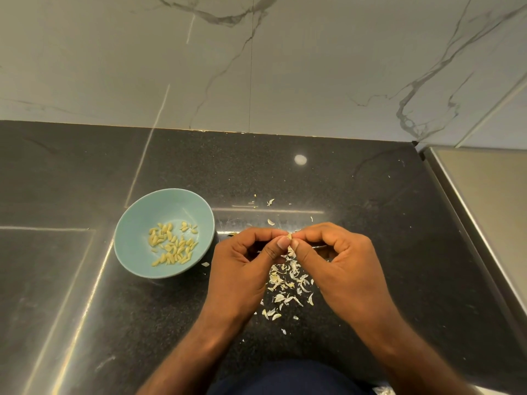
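My left hand (245,260) and my right hand (339,258) meet above a dark speckled counter (356,189). Together their thumbs and forefingers pinch one small pale seed (289,236), most of it hidden by the fingertips. Below and between my hands lies a heap of whitish seed husks (285,283). To the left stands a light blue bowl (134,252) holding several peeled yellowish kernels (172,243).
A grey marble-veined wall (256,67) rises behind the counter. A steel-edged surface (484,195) borders the counter on the right. Loose husk bits (270,202) are scattered beyond my hands. A thin metal object (320,247) shows partly behind my right fingers.
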{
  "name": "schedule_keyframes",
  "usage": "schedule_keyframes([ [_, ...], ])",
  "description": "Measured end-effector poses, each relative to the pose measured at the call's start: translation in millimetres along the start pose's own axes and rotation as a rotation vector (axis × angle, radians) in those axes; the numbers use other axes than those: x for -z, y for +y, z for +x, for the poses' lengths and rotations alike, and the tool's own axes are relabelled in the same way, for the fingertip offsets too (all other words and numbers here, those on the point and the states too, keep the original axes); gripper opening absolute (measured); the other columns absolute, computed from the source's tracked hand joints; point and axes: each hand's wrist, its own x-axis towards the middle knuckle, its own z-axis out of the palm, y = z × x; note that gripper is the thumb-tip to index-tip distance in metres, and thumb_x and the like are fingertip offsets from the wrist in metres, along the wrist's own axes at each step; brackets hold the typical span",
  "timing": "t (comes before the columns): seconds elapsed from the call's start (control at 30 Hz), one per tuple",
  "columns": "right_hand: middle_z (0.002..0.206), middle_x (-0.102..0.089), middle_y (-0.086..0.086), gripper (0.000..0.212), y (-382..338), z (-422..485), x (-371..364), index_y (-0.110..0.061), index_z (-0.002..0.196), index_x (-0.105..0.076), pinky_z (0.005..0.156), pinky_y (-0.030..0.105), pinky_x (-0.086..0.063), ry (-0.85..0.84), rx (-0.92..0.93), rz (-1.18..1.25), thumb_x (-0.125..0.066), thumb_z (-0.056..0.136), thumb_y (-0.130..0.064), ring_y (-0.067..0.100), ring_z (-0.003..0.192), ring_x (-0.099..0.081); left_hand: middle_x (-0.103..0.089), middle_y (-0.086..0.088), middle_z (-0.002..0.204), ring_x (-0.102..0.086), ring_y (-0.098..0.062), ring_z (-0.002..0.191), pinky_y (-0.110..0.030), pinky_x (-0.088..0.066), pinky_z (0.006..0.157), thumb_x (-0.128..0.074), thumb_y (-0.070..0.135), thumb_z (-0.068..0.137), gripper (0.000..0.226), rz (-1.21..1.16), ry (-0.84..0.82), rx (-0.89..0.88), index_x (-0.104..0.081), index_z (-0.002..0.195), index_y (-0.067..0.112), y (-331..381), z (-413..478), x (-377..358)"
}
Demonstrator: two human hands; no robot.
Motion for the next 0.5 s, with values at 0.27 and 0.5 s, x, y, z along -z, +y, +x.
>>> schedule_keyframes([
  [0.27, 0.076, -0.075, -0.010, 0.002, -1.3, -4.3, -7.1, -0.024, 0.085, -0.076, 0.060, 0.016, -0.054, 0.054, -0.044, 0.107, -0.075, 0.084, -0.022, 0.008, 0.069, -0.071, -0.076, -0.001, 0.082, -0.073, -0.021, 0.079, -0.030, -0.060, 0.074, -0.071, 0.022, 0.079, 0.013, 0.039, 0.012, -0.042, -0.076, 0.090, 0.016, -0.7, -1.3, -0.9],
  [0.5, 0.072, -0.074, -0.008, 0.006, -2.2, -1.2, -8.5, -0.016, 0.082, -0.074, 0.060, 0.016, -0.052, 0.055, -0.106, 0.170, -0.073, 0.086, -0.012, 0.005, 0.066, -0.070, -0.075, -0.008, 0.085, -0.070, -0.017, 0.078, -0.025, -0.057, 0.074, -0.066, 0.021, 0.084, 0.019, -0.086, -0.031, 0.088, -0.074, 0.095, 0.008, -2.4, -0.7, -3.6],
])
